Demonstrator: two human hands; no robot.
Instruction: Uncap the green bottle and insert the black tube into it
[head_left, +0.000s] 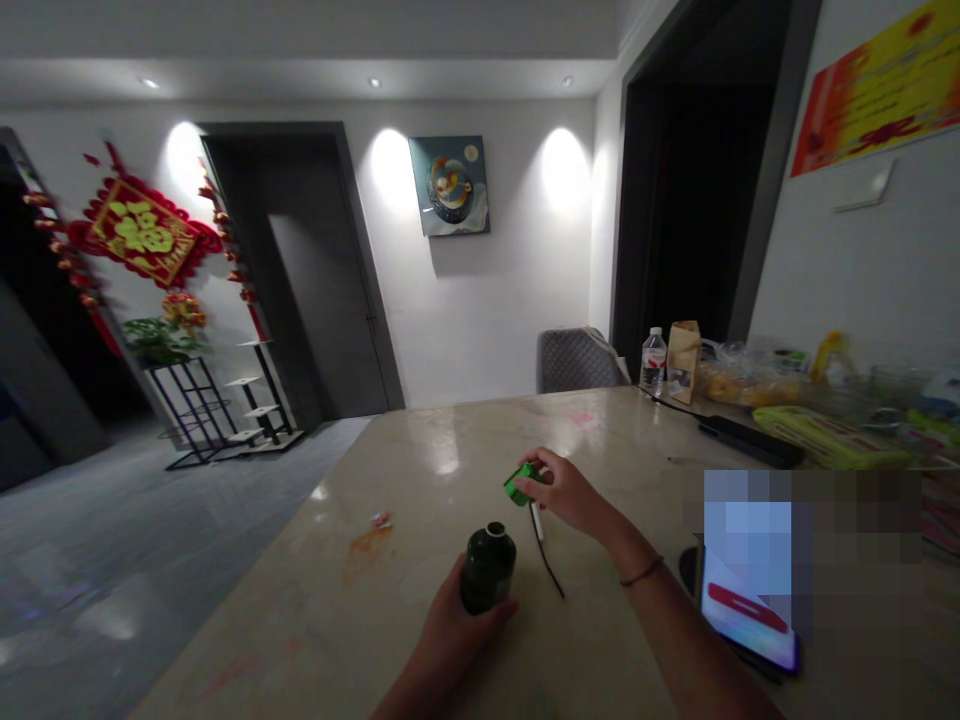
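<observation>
My left hand (454, 640) grips a dark green glass bottle (487, 570) low on the marble table top (420, 440). The bottle stands upright with its neck open, showing a pale rim. My right hand (562, 493) pinches a bright green cap (522, 485) between its fingers, a short way above and to the right of the bottle. Under that hand, a thin black cable (546, 562) with a white end lies on the table. A dark cord bracelet (642, 572) circles my right wrist.
A lit phone (750, 620) lies to the right of my right arm, partly blurred out. At the far right edge of the table are a water bottle (653, 362), a paper bag (683, 360), a black remote (739, 441) and food packs. A small wrapper (380, 520) lies on the table's left side.
</observation>
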